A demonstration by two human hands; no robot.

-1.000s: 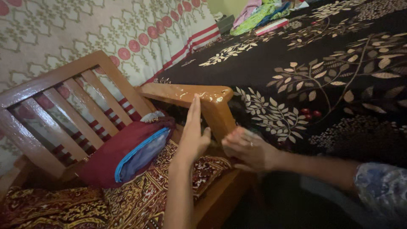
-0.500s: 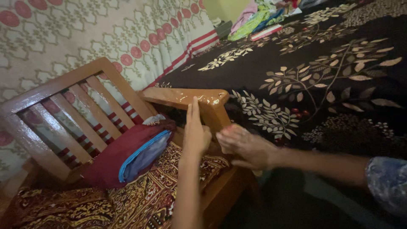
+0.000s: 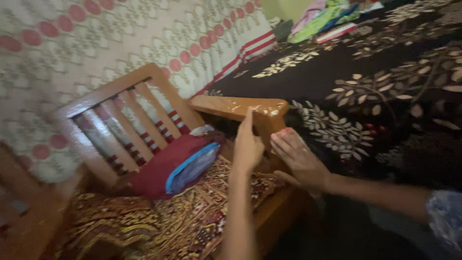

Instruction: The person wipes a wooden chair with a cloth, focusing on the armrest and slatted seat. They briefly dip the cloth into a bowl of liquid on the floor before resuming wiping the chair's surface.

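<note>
Fingers [image 3: 287, 144] on wooden armrest [image 3: 240, 109], floral bedspread [image 3: 375, 82]

- Left hand [image 3: 248, 147]: bare, no ring or band visible; its forearm is uncovered along its whole visible length, entering from the frame's 6 o'clock edge.
- Right hand [image 3: 301, 161]: bare; forearm uncovered up to a sleeve [image 3: 445, 219] at 4 o'clock.
- Sleeve: loose fabric, blue-grey with a pale mottled print; blurred, pattern not legible.

Folded cloth [image 3: 171, 166] on chair seat [image 3: 192, 221], armrest [image 3: 240, 108] right of it, bed [image 3: 365, 82] beyond armrest, curtain [image 3: 96, 43] behind chair
</note>
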